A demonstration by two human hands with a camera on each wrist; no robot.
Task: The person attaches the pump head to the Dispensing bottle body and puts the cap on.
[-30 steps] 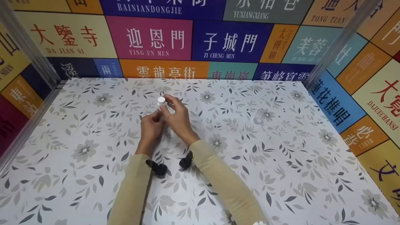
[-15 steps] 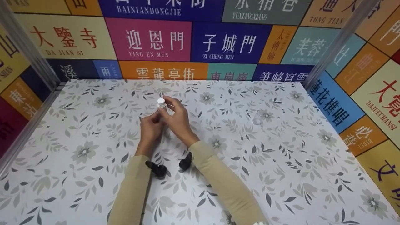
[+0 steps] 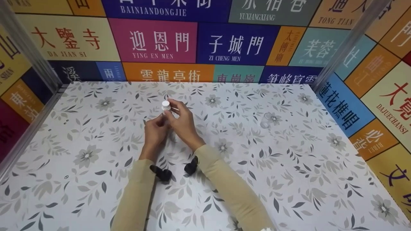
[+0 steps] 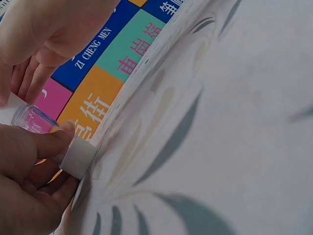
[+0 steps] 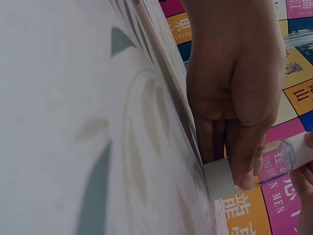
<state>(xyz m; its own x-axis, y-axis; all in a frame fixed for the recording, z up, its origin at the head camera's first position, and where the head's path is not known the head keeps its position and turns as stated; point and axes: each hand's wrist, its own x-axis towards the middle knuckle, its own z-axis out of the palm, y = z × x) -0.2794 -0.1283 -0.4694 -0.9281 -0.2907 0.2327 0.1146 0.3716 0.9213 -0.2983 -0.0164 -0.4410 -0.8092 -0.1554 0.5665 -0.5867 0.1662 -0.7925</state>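
A small clear bottle (image 5: 271, 165) stands upright between both hands, with a white cap (image 3: 165, 103) on top and a white lower end (image 4: 79, 157) right at the table surface. My left hand (image 3: 155, 128) pinches it low down, thumb and fingers just above the white lower end. Higher up, my right hand (image 3: 183, 123) holds the white top part between thumb and fingers. Through the clear middle section the coloured wall shows in both wrist views. Fingers hide much of the bottle's body in the head view.
A small transparent ringed object (image 3: 265, 121) lies on the right of the table (image 3: 244, 179), which has a leaf-and-flower print. Colourful panels with lettering (image 3: 154, 40) rise behind it, and clear corner posts (image 3: 345, 48) stand at the back corners.
Both hands keep almost the same place and hold on the bottle. The head view has shifted very slightly.
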